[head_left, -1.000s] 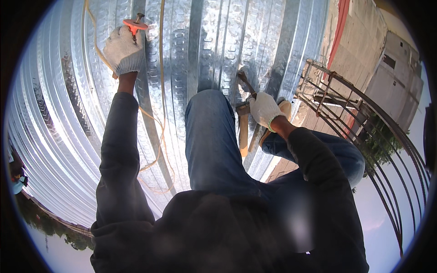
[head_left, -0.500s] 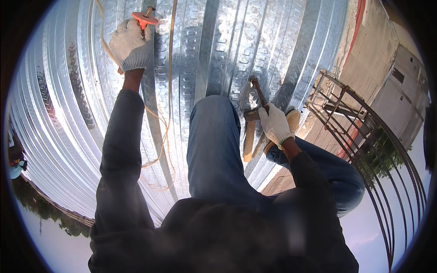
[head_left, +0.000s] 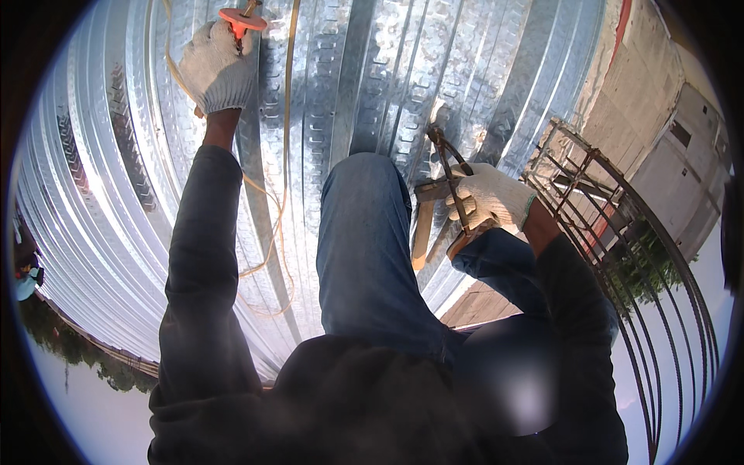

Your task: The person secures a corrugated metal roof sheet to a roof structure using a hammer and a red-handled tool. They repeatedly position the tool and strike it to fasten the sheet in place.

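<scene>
My left hand (head_left: pixel 221 68), in a pale knit glove, grips a chisel with a round orange hand guard (head_left: pixel 242 18). Its metal end rises above the guard; the lower part is hidden by the glove. Also gloved, my right hand (head_left: pixel 492 198) is closed on dark metal pincers (head_left: pixel 451 177). Their handles are spread apart, and the jaw end points away from me, over the ribbed metal sheet (head_left: pixel 322 93). Beside the pincers lies a hammer (head_left: pixel 423 225) with a wooden handle, its dark head partly behind them.
A thin yellowish cord (head_left: pixel 288 116) runs loosely across the sheet between my arms. At the right, bent rebar (head_left: pixel 620 186) stands up past the sheet's edge, near a concrete wall (head_left: pixel 632 101). My bent knee (head_left: pixel 364 232) rests between my hands.
My right hand has moved right and its grip has shifted; the pincers' handles have come apart. The left hand with the chisel has shifted slightly away from me.
</scene>
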### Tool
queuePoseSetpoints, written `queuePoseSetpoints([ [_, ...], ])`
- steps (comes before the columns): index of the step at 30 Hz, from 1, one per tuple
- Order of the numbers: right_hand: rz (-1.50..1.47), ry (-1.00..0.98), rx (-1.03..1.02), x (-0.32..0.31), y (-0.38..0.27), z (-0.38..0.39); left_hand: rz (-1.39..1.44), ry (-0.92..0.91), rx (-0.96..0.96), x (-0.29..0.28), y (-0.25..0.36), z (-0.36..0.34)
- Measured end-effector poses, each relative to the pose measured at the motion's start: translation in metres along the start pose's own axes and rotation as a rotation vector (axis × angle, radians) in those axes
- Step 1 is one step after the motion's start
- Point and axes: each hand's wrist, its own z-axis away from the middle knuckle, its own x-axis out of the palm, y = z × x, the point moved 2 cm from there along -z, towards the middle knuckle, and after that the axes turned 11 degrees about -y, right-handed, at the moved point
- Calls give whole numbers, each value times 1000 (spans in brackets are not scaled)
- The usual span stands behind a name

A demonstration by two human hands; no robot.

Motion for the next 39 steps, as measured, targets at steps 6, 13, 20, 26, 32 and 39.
queuePoseSetpoints([
  [6,55,-96,-61,-32,-13,-7,29,-22,-11,-3,2,-3],
  [13,-361,-271,-11,-20,-44,3,39,4,11,2,-1,-2],
  [20,-119,30,153,11,-30,-7,123,-29,18,4,3,3],
  [26,-179,292,0,52,5,-27,205,-17,46,6,2,3],
  [32,-19,511,-114,74,33,-56,219,-22,45,0,1,2],
  [39,34,398,-191,48,46,-51,39,50,85,0,2,2],
])
